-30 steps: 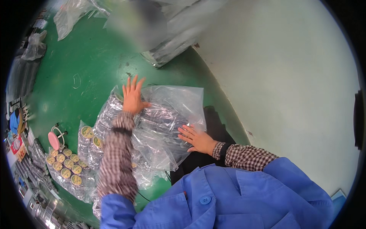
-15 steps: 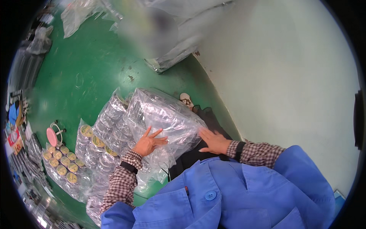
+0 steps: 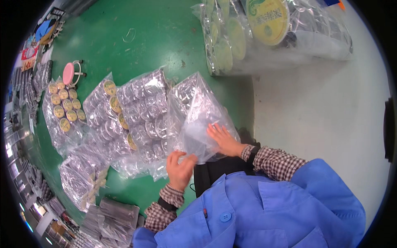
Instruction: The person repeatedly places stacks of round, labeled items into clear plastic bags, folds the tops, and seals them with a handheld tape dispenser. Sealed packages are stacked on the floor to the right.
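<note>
In front of me stands a clear plastic bag (image 3: 192, 109), with silvery round shapes showing through its upper part. My right hand (image 3: 225, 140) lies on the loose plastic with fingers stretched out and holds nothing. Near the bag's close edge, my left hand (image 3: 180, 170) is closed, its fingers curled at the plastic; they are slightly blurred. Immediately left stands another clear bag (image 3: 144, 109), packed with rows of stacked round tubs. Beyond it is a bag of tubs (image 3: 97, 103) with yellow-green round lids along one side.
A bag of tubs with yellow lids (image 3: 62, 136) stands farther left, near a pink stool (image 3: 68, 73). A large bag of lidded tubs (image 3: 269, 20) fills the upper right by the pale wall (image 3: 314, 111). Grey bundles (image 3: 111, 219) lie at lower left on the green floor (image 3: 161, 33).
My view has swung, bringing the upper-right bag's lids into sight. My left hand has gone from spread fingers on the plastic to curled at its near edge. My right hand now lies farther over the bag.
</note>
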### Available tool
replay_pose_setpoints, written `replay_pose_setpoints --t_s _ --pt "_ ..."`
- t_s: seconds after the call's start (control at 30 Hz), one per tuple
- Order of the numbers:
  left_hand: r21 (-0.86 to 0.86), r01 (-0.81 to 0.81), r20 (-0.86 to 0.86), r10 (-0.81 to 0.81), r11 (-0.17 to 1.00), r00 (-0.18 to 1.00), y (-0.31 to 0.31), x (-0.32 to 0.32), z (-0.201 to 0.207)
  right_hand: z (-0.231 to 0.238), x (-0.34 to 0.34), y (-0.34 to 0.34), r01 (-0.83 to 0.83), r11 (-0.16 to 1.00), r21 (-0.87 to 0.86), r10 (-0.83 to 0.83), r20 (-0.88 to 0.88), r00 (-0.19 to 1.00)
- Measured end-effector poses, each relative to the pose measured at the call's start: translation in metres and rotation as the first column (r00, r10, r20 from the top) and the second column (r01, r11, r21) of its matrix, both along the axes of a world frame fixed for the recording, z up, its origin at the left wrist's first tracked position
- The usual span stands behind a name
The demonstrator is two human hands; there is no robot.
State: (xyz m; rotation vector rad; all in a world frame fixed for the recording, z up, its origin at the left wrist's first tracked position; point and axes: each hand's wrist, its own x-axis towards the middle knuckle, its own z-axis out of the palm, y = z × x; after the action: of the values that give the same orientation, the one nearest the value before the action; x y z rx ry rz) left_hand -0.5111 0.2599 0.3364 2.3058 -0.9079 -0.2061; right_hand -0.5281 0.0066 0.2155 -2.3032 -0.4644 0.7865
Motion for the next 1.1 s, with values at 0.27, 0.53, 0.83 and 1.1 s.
replay_pose_setpoints --t_s 0.27,0.53,0.83,1.1 --pt "0.186 -0.400 -0.163 0.430 0.897 0.888 -0.012 -0.001 -0.108 0.009 0.003 -0.016 0.094 0.970 0.225 -0.042 -0.227 0.973" --pt "0.365 -0.508 -0.048 0.561 0.780 0.826 0.035 -0.033 -0.055 0.005 0.006 -0.002 -0.077 0.995 -0.067 0.077 0.007 0.997" --pt "0.330 -0.329 -0.859 0.426 0.885 0.283 0.046 0.088 0.018 0.022 0.003 0.016 -0.006 0.970 -0.244 0.050 0.173 0.984" --pt "0.409 0.547 0.109 -0.635 0.730 0.765 0.016 0.209 -0.069 0.010 -0.016 0.026 0.004 0.935 -0.355 0.078 0.216 0.973"
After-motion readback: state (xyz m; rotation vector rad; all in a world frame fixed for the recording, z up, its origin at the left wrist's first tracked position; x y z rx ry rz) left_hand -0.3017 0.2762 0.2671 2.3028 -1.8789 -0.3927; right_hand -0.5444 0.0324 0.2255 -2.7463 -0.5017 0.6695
